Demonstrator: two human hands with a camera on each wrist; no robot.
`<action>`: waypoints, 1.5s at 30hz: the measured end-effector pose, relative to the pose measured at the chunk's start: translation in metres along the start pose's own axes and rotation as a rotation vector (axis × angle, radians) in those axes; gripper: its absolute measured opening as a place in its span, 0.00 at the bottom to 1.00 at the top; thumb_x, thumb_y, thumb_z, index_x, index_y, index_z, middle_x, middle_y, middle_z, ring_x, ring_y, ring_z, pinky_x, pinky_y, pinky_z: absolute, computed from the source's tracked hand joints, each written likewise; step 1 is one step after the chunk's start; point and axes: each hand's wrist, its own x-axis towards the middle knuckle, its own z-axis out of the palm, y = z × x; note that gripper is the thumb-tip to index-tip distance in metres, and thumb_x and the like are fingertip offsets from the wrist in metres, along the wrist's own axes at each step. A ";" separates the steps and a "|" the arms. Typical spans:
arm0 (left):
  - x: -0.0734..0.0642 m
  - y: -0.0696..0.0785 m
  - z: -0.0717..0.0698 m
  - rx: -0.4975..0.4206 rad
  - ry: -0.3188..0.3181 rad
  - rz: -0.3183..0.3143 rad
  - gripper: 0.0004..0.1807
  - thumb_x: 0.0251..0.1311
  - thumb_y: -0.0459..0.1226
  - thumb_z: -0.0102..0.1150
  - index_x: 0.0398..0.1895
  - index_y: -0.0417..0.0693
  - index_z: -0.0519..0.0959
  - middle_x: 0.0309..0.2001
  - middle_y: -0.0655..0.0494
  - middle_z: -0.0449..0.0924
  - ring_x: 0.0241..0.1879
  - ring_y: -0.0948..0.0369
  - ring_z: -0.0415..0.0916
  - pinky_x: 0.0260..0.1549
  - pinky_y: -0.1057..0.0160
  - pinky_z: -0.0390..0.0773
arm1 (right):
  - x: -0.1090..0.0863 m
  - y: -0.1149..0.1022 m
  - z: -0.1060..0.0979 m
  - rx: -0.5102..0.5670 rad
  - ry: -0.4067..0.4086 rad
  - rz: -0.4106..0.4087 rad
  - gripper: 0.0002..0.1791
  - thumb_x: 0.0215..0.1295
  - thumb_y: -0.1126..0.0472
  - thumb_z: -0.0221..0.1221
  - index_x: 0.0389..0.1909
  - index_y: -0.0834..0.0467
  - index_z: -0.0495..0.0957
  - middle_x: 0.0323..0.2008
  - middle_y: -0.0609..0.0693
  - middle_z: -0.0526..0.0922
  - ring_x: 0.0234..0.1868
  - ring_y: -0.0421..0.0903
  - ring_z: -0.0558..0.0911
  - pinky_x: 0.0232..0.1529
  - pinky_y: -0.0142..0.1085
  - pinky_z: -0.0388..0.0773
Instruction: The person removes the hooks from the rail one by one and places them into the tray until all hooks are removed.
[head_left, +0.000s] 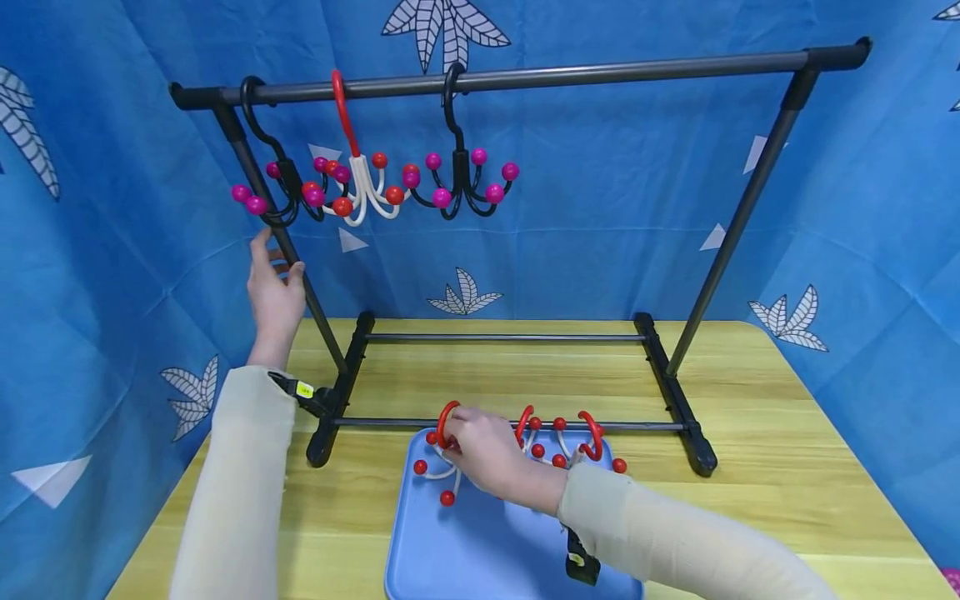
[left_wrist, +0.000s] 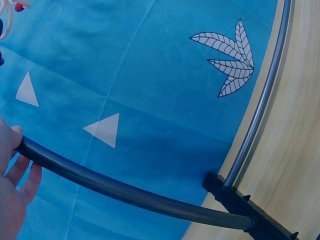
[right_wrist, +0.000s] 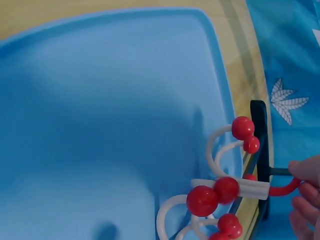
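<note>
My left hand (head_left: 276,300) grips the left post (left_wrist: 125,192) of a dark metal rack, thumb on one side and fingers on the other. Over a blue tray (head_left: 480,558), my right hand (head_left: 487,454) pinches the red hook (right_wrist: 285,190) of a white multi-arm hanger (right_wrist: 254,189) tipped with red balls. Two more red hooks (head_left: 592,437) of similar white hangers show at the tray's far side, partly hidden behind the right hand and sleeve. From the rack's top rail hang a black hanger (head_left: 288,179) with pink balls, a white one (head_left: 360,175) and another black one (head_left: 460,167).
The rack's top rail (head_left: 637,73) spans the view above the table (head_left: 780,467). Its black feet (head_left: 678,408) and thin lower bars (head_left: 502,337) stand on the wood, just beyond the tray. A blue leaf-print cloth (head_left: 585,208) hangs behind.
</note>
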 end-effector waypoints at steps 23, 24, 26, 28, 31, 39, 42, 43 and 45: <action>-0.001 0.002 -0.003 0.046 -0.013 0.040 0.29 0.64 0.34 0.46 0.68 0.55 0.52 0.52 0.42 0.68 0.48 0.51 0.70 0.47 0.53 0.73 | 0.006 0.059 -0.076 0.041 0.139 0.150 0.03 0.53 0.60 0.64 0.27 0.54 0.80 0.28 0.45 0.79 0.29 0.40 0.79 0.26 0.30 0.76; -0.001 0.003 -0.004 0.048 -0.011 0.051 0.29 0.64 0.34 0.46 0.67 0.54 0.53 0.51 0.42 0.68 0.48 0.50 0.70 0.47 0.53 0.73 | 0.006 0.066 -0.082 0.032 0.151 0.167 0.03 0.53 0.60 0.64 0.27 0.54 0.80 0.28 0.46 0.79 0.29 0.41 0.79 0.26 0.31 0.76; 0.000 0.005 -0.006 0.047 0.000 0.059 0.28 0.63 0.34 0.46 0.66 0.51 0.55 0.50 0.42 0.69 0.48 0.51 0.70 0.47 0.53 0.73 | 0.006 0.079 -0.093 0.009 0.177 0.196 0.03 0.54 0.60 0.63 0.28 0.55 0.80 0.29 0.47 0.79 0.29 0.42 0.79 0.25 0.33 0.76; 0.000 0.007 -0.009 0.048 0.015 0.055 0.27 0.63 0.34 0.46 0.65 0.49 0.56 0.49 0.42 0.70 0.49 0.51 0.71 0.47 0.54 0.73 | 0.005 0.093 -0.104 -0.008 0.208 0.218 0.04 0.56 0.59 0.62 0.28 0.55 0.80 0.29 0.48 0.79 0.30 0.44 0.80 0.25 0.35 0.77; 0.001 0.012 -0.015 0.042 0.038 0.041 0.25 0.63 0.34 0.46 0.64 0.47 0.57 0.49 0.43 0.71 0.49 0.52 0.72 0.47 0.56 0.73 | 0.002 0.113 -0.120 -0.040 0.277 0.251 0.05 0.57 0.58 0.60 0.29 0.56 0.80 0.29 0.49 0.79 0.30 0.45 0.80 0.24 0.38 0.76; 0.004 0.028 -0.040 0.058 0.136 0.072 0.18 0.64 0.36 0.46 0.58 0.48 0.66 0.49 0.47 0.71 0.47 0.57 0.71 0.46 0.65 0.72 | -0.011 0.162 -0.155 -0.054 0.457 0.408 0.15 0.62 0.53 0.56 0.39 0.61 0.79 0.36 0.56 0.78 0.32 0.51 0.79 0.30 0.45 0.74; 0.006 0.037 -0.050 0.065 0.174 0.074 0.17 0.65 0.39 0.46 0.57 0.52 0.68 0.49 0.51 0.71 0.45 0.61 0.71 0.44 0.69 0.71 | -0.016 0.177 -0.166 -0.046 0.534 0.460 0.15 0.64 0.54 0.54 0.38 0.63 0.78 0.37 0.57 0.78 0.35 0.53 0.78 0.33 0.47 0.72; 0.007 0.040 -0.053 0.058 0.186 0.074 0.17 0.65 0.39 0.46 0.56 0.53 0.69 0.49 0.52 0.71 0.45 0.63 0.70 0.44 0.69 0.71 | -0.018 0.182 -0.169 -0.050 0.557 0.473 0.15 0.64 0.54 0.54 0.38 0.63 0.78 0.37 0.58 0.77 0.36 0.53 0.77 0.34 0.47 0.71; 0.008 0.047 -0.058 0.045 0.207 0.078 0.17 0.65 0.41 0.46 0.56 0.56 0.69 0.48 0.55 0.71 0.44 0.66 0.69 0.44 0.70 0.70 | -0.021 0.192 -0.176 -0.062 0.604 0.491 0.15 0.64 0.54 0.53 0.39 0.63 0.77 0.37 0.58 0.76 0.36 0.54 0.76 0.34 0.46 0.70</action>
